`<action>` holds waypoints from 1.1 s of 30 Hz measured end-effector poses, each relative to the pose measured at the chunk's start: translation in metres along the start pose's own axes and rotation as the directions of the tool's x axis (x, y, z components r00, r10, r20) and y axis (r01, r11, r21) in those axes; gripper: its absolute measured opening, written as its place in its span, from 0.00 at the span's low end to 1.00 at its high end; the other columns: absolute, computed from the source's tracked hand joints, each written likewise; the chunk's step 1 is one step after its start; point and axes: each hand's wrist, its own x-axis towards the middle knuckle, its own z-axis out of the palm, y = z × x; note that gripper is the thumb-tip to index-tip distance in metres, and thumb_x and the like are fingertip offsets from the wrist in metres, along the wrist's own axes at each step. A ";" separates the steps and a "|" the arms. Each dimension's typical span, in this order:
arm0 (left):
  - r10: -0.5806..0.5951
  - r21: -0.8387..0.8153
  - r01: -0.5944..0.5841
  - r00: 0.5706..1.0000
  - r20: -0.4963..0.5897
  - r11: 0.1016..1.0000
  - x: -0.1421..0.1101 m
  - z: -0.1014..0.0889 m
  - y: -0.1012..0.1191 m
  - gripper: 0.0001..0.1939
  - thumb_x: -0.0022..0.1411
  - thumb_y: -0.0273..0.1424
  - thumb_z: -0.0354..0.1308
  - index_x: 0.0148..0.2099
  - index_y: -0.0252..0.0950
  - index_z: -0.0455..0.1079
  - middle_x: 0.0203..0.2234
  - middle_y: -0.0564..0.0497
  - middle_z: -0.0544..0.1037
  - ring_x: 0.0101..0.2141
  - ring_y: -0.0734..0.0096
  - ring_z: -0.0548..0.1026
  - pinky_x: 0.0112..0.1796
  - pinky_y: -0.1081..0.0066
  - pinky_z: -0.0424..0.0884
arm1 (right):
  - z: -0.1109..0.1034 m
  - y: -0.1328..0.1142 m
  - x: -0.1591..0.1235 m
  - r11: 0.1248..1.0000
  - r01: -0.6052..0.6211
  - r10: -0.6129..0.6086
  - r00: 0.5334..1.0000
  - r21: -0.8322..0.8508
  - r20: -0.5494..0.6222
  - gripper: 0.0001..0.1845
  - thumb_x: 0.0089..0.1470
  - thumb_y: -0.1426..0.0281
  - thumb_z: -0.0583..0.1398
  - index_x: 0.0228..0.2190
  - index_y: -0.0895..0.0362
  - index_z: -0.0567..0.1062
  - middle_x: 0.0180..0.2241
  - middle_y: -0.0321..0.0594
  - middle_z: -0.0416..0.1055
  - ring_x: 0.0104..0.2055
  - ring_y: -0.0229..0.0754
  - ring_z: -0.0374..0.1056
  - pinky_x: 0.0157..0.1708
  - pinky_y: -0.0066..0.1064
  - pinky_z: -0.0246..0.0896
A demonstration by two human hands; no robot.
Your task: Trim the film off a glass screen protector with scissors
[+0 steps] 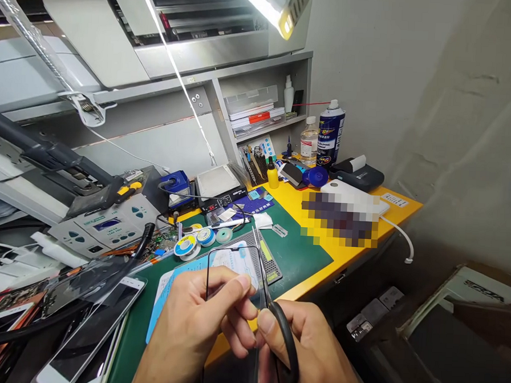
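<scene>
In front of my body, my left hand (206, 314) pinches a clear phone screen protector (209, 263) with a thin black border. It stands upright, and its lower part is partly hidden behind my fingers. My right hand (316, 349) grips a pair of scissors (288, 333) by the black handles, with the metal blades pointing up and away, slightly apart. The blades run along the protector's right edge; whether they touch it I cannot tell. Beyond my hands, a blue and white card (157, 306) and a grey perforated pad (272, 267) lie on the green mat (307, 257).
Solder spools (187, 246) sit behind the card. Phones (98, 326) are stacked at left, below a soldering station (108, 229). A spray can (330, 135), a clear bottle (308, 140) and a white box (353, 198) stand on the yellow tabletop (393, 213). A lamp (269, 6) hangs overhead.
</scene>
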 end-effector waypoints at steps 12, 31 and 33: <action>0.014 -0.028 -0.013 0.999 0.039 1.000 0.011 0.006 0.002 0.18 0.56 0.42 0.66 0.25 0.30 0.74 0.17 0.46 0.78 0.16 0.70 0.75 0.19 0.75 0.70 | -0.008 -0.006 0.004 0.994 0.058 -0.056 0.998 0.088 -0.024 0.37 0.52 0.37 0.59 0.25 0.61 0.70 0.18 0.39 0.70 0.13 0.31 0.61 0.13 0.22 0.52; 0.053 0.014 -0.054 0.995 0.090 0.998 0.032 0.010 0.006 0.20 0.60 0.43 0.62 0.26 0.31 0.74 0.20 0.43 0.80 0.18 0.69 0.75 0.21 0.74 0.70 | -0.019 -0.005 0.018 0.989 0.113 -0.108 0.993 0.097 -0.047 0.31 0.60 0.44 0.58 0.28 0.62 0.73 0.18 0.37 0.70 0.13 0.31 0.62 0.14 0.20 0.52; 0.059 0.005 -0.060 0.993 0.098 0.998 0.035 0.010 0.006 0.20 0.61 0.43 0.62 0.25 0.31 0.73 0.21 0.43 0.80 0.18 0.70 0.74 0.21 0.74 0.70 | -0.020 -0.005 0.021 0.990 0.110 -0.104 0.993 0.093 -0.060 0.32 0.60 0.44 0.58 0.28 0.62 0.74 0.18 0.37 0.70 0.13 0.31 0.63 0.14 0.20 0.52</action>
